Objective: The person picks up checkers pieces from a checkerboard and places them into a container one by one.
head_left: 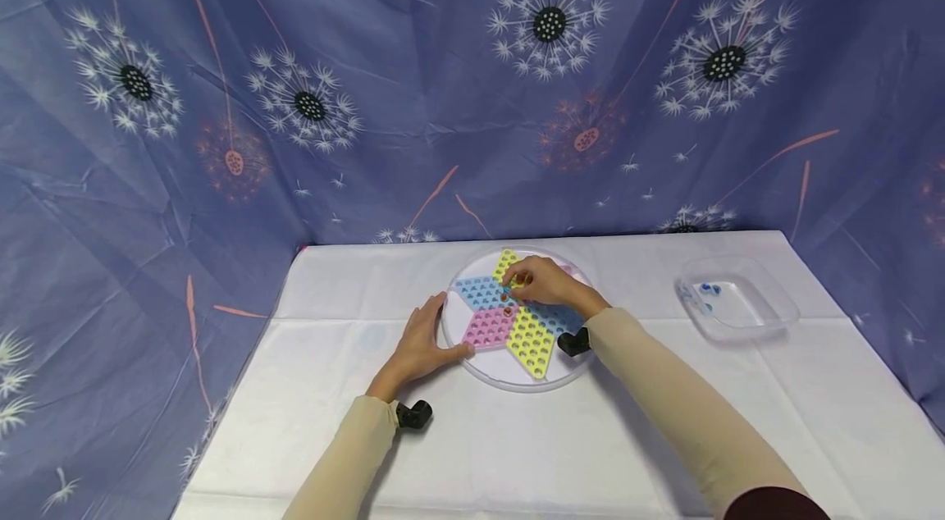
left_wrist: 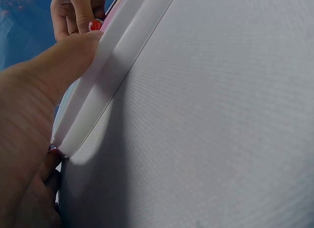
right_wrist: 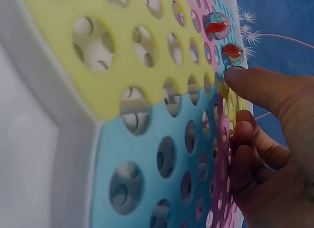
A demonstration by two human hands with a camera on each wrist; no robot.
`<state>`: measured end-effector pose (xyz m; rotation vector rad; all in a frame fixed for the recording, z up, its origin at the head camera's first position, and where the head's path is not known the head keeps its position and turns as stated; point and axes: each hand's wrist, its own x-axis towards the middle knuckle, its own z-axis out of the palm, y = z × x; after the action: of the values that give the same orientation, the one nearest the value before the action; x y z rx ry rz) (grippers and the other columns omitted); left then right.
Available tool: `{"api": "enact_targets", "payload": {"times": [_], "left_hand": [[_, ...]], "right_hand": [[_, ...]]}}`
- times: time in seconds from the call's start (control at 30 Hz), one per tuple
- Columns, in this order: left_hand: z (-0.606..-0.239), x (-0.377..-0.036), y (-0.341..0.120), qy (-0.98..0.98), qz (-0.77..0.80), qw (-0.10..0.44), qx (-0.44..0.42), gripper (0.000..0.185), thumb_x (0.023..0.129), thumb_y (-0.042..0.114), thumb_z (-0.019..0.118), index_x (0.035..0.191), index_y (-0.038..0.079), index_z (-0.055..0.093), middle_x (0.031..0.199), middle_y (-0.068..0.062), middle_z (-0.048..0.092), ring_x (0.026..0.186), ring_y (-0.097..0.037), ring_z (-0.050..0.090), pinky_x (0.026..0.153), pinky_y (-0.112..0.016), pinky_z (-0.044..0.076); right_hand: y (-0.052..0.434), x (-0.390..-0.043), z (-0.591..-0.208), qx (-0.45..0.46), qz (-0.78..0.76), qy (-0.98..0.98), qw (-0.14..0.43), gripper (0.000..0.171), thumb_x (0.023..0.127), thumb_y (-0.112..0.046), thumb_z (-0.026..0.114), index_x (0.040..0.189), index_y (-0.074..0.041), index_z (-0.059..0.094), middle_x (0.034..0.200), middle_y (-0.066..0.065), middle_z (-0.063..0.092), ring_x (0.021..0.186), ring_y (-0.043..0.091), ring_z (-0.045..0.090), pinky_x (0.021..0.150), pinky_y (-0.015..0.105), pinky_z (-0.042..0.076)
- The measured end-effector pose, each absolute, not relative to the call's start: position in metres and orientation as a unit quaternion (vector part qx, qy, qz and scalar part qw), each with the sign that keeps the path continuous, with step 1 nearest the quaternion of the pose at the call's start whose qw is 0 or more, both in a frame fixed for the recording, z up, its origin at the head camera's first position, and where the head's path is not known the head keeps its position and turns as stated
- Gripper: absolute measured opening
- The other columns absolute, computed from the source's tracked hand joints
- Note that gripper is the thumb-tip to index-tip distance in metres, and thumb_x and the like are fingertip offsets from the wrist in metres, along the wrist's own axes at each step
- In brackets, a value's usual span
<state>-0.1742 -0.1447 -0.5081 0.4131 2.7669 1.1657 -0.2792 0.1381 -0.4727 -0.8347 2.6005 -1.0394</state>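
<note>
- Marbles point(right_wrist: 216, 25): small glass balls with red-orange swirls inside; likely hard, smooth, slippery and prone to roll, so best pinched between fingertips from above and lowered straight into a hole.
- Two marbles sit in holes near the centre of the checkers board point(head_left: 509, 315); a red one point(left_wrist: 95, 25) also shows by the fingers in the left wrist view.
- Board: round, white-rimmed plastic with a star of yellow, blue and pink perforated panels; looks light and stiff and could slide on the white tablecloth point(head_left: 354, 438), so brace it at the rim.
- Left hand point(head_left: 424, 344): fingers laid straight against the board's left rim, steadying it, not wrapped round anything.
- Right hand point(head_left: 542, 280): over the board's centre, fingers curled, index tip at a hole; whether it pinches a marble, cannot tell.
- Clear tray point(head_left: 768, 323) sits well apart to the right, holding a few blue marbles point(head_left: 709, 289).
</note>
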Motion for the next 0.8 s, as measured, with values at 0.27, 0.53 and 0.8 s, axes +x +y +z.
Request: {"api": "enact_targets", "payload": {"times": [0.27, 0.53, 0.8], "left_hand": [[-0.5090, -0.1757, -0.1439, 0.913, 0.382, 0.059, 0.134, 0.112, 0.080, 0.049, 0.084, 0.163, 0.006, 0.022, 0.167, -0.017, 0.027, 0.156, -0.034, 0.020, 0.130, -0.045, 0.006], [-0.5102, -0.1769, -0.1440, 0.912, 0.382, 0.060, 0.135, 0.113, 0.080, 0.049, 0.085, 0.163, 0.005, 0.022, 0.167, -0.018, 0.026, 0.155, -0.034, 0.020, 0.130, -0.046, 0.006], [-0.5112, -0.1767, -0.1435, 0.914, 0.379, 0.056, 0.131, 0.112, 0.081, 0.048, 0.085, 0.163, 0.005, 0.023, 0.167, -0.018, 0.027, 0.155, -0.034, 0.020, 0.130, -0.046, 0.006]], "right_hand": [[0.1397, -0.2809, -0.4761, -0.284, -0.359, 0.883, 0.108, 0.013, 0.092, -0.010, 0.077, 0.106, -0.010, 0.080, 0.097, 0.004, 0.072, 0.088, 0.019, 0.063, 0.079, 0.038, 0.055], [0.1408, -0.2809, -0.4747, -0.292, -0.360, 0.880, 0.105, 0.013, 0.092, -0.009, 0.077, 0.105, -0.009, 0.080, 0.095, 0.003, 0.071, 0.086, 0.019, 0.062, 0.077, 0.036, 0.055], [0.1394, -0.2791, -0.4734, -0.296, -0.363, 0.878, 0.100, 0.014, 0.091, -0.008, 0.078, 0.104, -0.008, 0.080, 0.094, 0.005, 0.070, 0.086, 0.020, 0.061, 0.077, 0.036, 0.053]]}}
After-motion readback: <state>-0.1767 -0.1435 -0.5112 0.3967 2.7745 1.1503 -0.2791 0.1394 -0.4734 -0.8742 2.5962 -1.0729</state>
